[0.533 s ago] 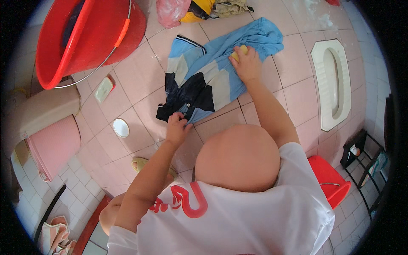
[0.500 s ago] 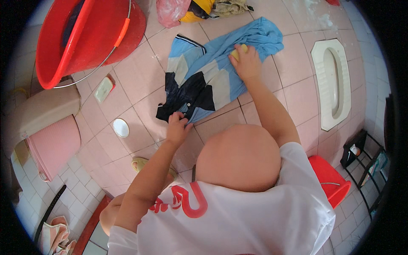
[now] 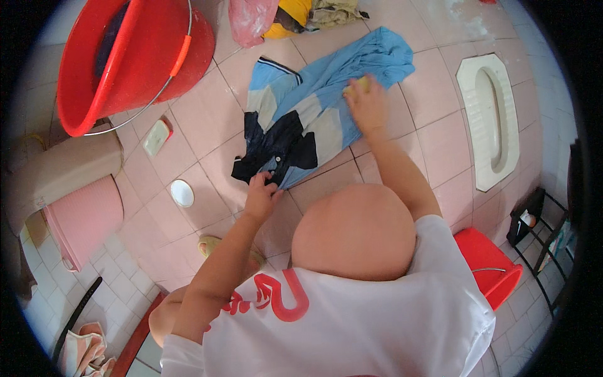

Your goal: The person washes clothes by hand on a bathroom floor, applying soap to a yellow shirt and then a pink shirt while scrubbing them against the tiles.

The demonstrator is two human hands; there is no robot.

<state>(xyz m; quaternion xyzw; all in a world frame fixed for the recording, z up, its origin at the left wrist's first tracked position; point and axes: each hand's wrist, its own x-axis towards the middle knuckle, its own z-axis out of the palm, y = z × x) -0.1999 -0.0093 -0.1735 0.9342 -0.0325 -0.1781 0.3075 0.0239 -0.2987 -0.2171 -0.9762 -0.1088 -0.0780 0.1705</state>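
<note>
A damp-looking polo shirt (image 3: 324, 129), light blue, white and black, lies spread on the pink floor tiles, its collar end nearest me and its hem bunched at the far right. At the collar, my left hand (image 3: 262, 198) is closed on the cloth. Held in my right hand (image 3: 369, 108) is a yellow bar of soap (image 3: 358, 85), pressed against the light blue part. My fingers cover much of the bar and are slightly blurred.
A large red bucket (image 3: 163, 60) stands at the far left, a pink basket (image 3: 88, 217) below it. On the floor sit a pale oblong item (image 3: 157, 138) and a white round item (image 3: 182, 193). Right of the shirt are a squat toilet (image 3: 490, 122), a smaller red bucket (image 3: 483, 264) and a black rack (image 3: 540, 242).
My right hand has shifted slightly over the shirt with the soap in it. The left hand stays at the collar. The whole view has moved a little.
</note>
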